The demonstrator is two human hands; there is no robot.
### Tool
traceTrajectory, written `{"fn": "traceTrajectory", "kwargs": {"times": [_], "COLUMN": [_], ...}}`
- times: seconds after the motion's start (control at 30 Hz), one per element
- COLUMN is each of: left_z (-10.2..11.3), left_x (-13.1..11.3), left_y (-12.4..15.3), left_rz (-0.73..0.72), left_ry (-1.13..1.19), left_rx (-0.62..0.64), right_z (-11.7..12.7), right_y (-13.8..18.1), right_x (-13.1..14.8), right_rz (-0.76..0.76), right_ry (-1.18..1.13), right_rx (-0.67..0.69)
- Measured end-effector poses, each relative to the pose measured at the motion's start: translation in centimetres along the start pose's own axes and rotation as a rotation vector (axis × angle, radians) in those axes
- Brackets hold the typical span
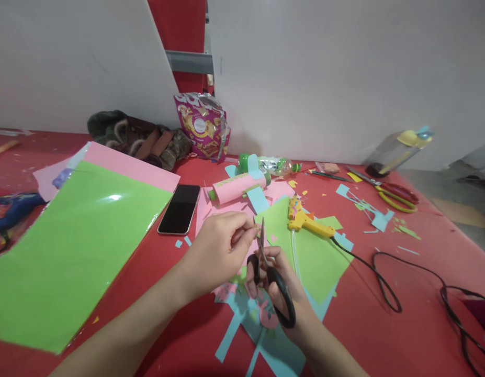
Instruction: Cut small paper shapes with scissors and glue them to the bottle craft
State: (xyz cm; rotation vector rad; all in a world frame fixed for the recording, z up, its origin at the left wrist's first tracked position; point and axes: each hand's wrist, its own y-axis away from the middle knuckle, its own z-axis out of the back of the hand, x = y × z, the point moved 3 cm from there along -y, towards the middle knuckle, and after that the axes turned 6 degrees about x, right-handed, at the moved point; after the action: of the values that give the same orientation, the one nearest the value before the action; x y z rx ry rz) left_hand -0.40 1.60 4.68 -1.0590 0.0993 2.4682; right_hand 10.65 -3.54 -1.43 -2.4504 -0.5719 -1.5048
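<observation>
My right hand (279, 277) grips black-handled scissors (283, 297), their blades partly apart and pointing up and away. Beside the blades, my left hand (222, 246) pinches a tiny piece, perhaps green paper, mostly hidden by the fingertips. Pink, green and blue paper scraps lie under both hands, among them a round pink cutout (269, 315) and blue strips (228, 337). Just beyond my hands sits a pink paper-wrapped roll (235, 188) with green ends and blue paper tabs. To its right, a yellow glue gun (311, 222) rests on a green sheet (324, 267).
A phone (180, 209) and large green sheets (81, 246) in a clear sleeve lie left. Behind are a purple snack bag (203, 125), a camouflage bundle (140, 139) and a plastic bottle (273, 165). Larger scissors (395, 196), a tumbler (397, 152) and a black cord (383, 283) are right.
</observation>
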Motion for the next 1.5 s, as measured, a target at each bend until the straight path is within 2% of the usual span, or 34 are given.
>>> {"fn": "traceTrajectory", "kwargs": {"times": [0.47, 0.87, 1.5], "left_z": [0.22, 0.24, 0.6], "left_x": [0.09, 0.35, 0.67], "left_y": [-0.01, -0.2, -0.13], "left_rz": [0.028, 0.056, 0.108], "left_ry": [0.038, 0.09, 0.138], "left_rx": [0.083, 0.113, 0.163], "right_z": [0.05, 0.34, 0.04], "right_y": [-0.04, 0.02, 0.1], "right_x": [-0.1, -0.7, 0.0], "right_rz": [0.044, 0.022, 0.003], "right_ry": [-0.013, -0.024, -0.023], "right_rx": [0.058, 0.06, 0.123]}}
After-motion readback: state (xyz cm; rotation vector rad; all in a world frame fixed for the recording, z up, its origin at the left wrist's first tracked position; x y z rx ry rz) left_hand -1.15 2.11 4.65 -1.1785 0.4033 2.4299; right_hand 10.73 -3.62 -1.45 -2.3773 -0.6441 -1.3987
